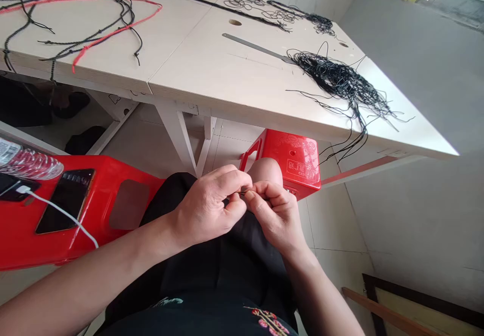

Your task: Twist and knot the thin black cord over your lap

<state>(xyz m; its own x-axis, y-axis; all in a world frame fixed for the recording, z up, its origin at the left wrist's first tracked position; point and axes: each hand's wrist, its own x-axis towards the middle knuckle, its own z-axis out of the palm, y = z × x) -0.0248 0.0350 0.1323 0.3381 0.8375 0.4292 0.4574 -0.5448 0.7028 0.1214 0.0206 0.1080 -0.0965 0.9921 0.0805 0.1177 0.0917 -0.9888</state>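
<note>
My left hand point(212, 205) and my right hand point(274, 212) meet over my lap, above my knee. Both pinch a thin black cord point(242, 193) between thumb and fingertips; only a short dark bit of it shows between them. The fingers of both hands are curled closed. A tangled pile of black cords point(340, 81) lies on the pale table point(212, 69) ahead of me, with some strands hanging over its front edge.
Braided black and red cords point(86, 23) lie on the table's left part, a metal ruler point(257, 49) near the middle. A red stool point(291, 159) stands under the table. Left of me, another red stool point(22, 225) carries a phone point(66, 200), a white cable and a water bottle point(26, 162).
</note>
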